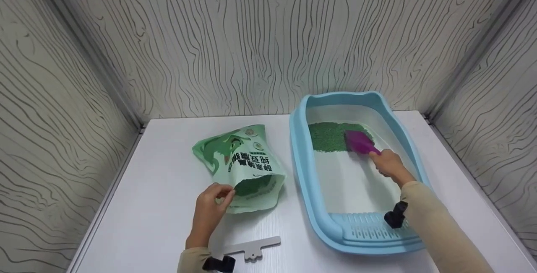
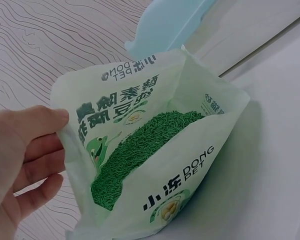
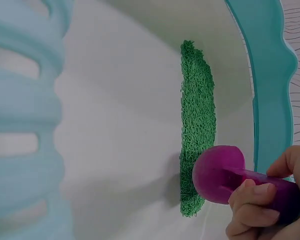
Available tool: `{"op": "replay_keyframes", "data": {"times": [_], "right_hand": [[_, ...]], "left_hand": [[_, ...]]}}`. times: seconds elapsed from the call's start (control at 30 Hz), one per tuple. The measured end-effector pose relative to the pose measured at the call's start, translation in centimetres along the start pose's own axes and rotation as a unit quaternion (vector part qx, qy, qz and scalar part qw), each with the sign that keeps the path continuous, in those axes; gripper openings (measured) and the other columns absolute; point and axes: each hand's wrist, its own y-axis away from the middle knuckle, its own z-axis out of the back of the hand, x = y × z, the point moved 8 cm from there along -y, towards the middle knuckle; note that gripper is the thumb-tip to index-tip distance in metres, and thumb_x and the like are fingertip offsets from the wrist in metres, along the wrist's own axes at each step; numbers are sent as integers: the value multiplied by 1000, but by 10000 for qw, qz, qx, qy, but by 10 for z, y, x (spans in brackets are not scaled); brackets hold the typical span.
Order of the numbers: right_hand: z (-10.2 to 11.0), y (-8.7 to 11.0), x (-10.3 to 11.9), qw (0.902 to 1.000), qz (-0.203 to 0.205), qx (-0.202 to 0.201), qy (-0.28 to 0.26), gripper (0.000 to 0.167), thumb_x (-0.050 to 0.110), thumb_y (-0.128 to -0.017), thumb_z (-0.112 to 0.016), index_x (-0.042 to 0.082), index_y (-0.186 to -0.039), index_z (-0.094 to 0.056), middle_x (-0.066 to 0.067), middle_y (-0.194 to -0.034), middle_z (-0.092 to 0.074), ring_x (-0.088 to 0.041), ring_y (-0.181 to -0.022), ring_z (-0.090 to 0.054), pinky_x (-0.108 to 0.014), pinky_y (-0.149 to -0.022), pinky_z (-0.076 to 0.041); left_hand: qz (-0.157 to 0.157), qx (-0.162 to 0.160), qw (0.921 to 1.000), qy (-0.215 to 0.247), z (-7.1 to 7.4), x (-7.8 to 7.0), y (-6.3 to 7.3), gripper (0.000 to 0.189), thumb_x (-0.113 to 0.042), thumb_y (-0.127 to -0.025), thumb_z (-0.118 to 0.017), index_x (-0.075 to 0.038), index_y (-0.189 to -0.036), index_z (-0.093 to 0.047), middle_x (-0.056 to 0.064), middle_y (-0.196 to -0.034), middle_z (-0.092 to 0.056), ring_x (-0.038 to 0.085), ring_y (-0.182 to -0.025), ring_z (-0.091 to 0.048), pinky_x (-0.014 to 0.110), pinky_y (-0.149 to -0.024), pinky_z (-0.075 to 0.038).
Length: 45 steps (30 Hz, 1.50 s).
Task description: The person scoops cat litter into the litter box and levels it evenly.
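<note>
A green bag of pellet cat litter lies on the table with its mouth toward me, held open. My left hand pinches the left edge of that mouth. Green pellets show inside the bag in the left wrist view. My right hand grips the handle of a purple scoop. The scoop's blade is over the right part of a band of green litter at the far end of a light-blue litter box.
A slotted light-blue step forms the near end of the box. On the table, below the bag, lies a grey bar-shaped clip. Wood-patterned panels stand at the back and both sides.
</note>
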Motion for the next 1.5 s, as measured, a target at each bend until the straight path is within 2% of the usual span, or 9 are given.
{"op": "replay_keyframes", "data": {"times": [0.17, 0.3, 0.47, 0.6, 0.9, 1.03, 1.27, 1.5], "right_hand": [[3, 10, 0, 9983, 10, -357, 457, 36, 28, -100, -41, -6, -89, -49, -3, -66, -50, -13, -59, -47, -25, -50, -41], [1, 17, 0, 9969, 136, -401, 666, 37, 27, -100, -44, -8, -90, -52, -5, -67, -51, -14, -59, -48, -24, -50, -41], [-4, 27, 1, 9977, 295, -304, 530, 36, 26, -101, -45, -6, -86, -52, -3, -64, -52, -13, -58, -47, -25, -50, -40], [-5, 35, 2, 9982, 335, -225, 441, 38, 28, -101, -45, -8, -90, -53, -3, -66, -51, -13, -60, -47, -25, -51, -40], [-7, 56, 2, 9981, 492, -322, 192, 37, 26, -102, -47, -10, -94, -55, -2, -67, -52, -13, -61, -47, -27, -53, -39], [-9, 63, 2, 9980, 512, -351, 135, 39, 27, -102, -47, -12, -98, -54, -2, -67, -51, -14, -62, -46, -27, -54, -39], [-11, 70, 2, 9975, 567, -422, -11, 40, 29, -101, -49, -11, -97, -55, 0, -66, -52, -12, -60, -46, -25, -51, -40], [-14, 80, 1, 9971, 561, -480, -202, 35, 24, -100, -52, -10, -94, -55, 1, -63, -49, -11, -56, -45, -22, -48, -39]], "left_hand": [[2, 53, 10000, 35, -1, 1, 2, 14, -3, -77, -78, -9, -87, -70, -2, -78, -68, 11, -70, -65, 24, -62, -54], [-27, 63, 10000, 31, 0, 2, 4, 16, -5, -77, -79, -10, -89, -71, -3, -82, -69, 10, -72, -64, 24, -63, -54], [-145, 37, 9999, 45, 2, 4, 8, 17, -5, -75, -80, -10, -89, -71, -4, -83, -69, 10, -75, -63, 25, -65, -54], [-170, 65, 9998, 60, 3, 9, 11, 17, -5, -75, -80, -10, -87, -71, -4, -82, -68, 10, -78, -63, 27, -68, -55], [-80, 297, 9993, -208, 5, 24, 21, 21, -9, -71, -84, -13, -88, -70, -5, -88, -68, 10, -82, -63, 24, -75, -56], [-44, 350, 9992, -183, 6, 28, 24, 24, -9, -69, -85, -13, -88, -70, -5, -89, -69, 12, -86, -65, 25, -78, -56], [-2, 313, 9994, -134, 7, 34, 29, 25, -7, -67, -85, -13, -87, -71, -4, -89, -70, 13, -86, -65, 21, -80, -56], [142, 312, 9993, -157, 7, 38, 30, 23, -8, -69, -85, -13, -87, -71, -3, -89, -70, 15, -85, -66, 27, -80, -57]]}}
